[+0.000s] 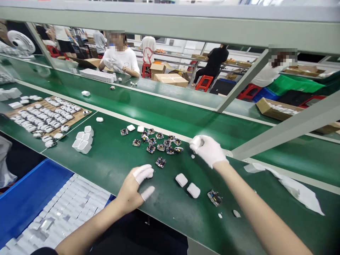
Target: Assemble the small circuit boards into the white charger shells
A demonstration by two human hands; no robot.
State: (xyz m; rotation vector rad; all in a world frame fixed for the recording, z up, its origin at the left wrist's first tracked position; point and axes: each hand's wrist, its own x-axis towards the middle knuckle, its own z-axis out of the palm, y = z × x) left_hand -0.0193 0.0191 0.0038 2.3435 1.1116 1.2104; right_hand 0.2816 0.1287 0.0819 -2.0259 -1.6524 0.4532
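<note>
Left hand (pixel 135 187) over bench (pixel 111 156), thumb and fingers apart; right hand (pixel 210 150) reached forward, grip unclear.

A white glove (pixel 212 153) covers the right hand (pixel 208 149), and white cots (pixel 142 174) cap the left hand's (pixel 132 189) fingers (pixel 146 170).

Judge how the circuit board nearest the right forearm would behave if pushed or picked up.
The circuit board would probably stay stiff, being a flat, squarish plate. Its exposed components look fairly delicate, so a grip at the edges seems safer. Lying low and flat on the green bench, it would likely slide rather than roll.
</note>
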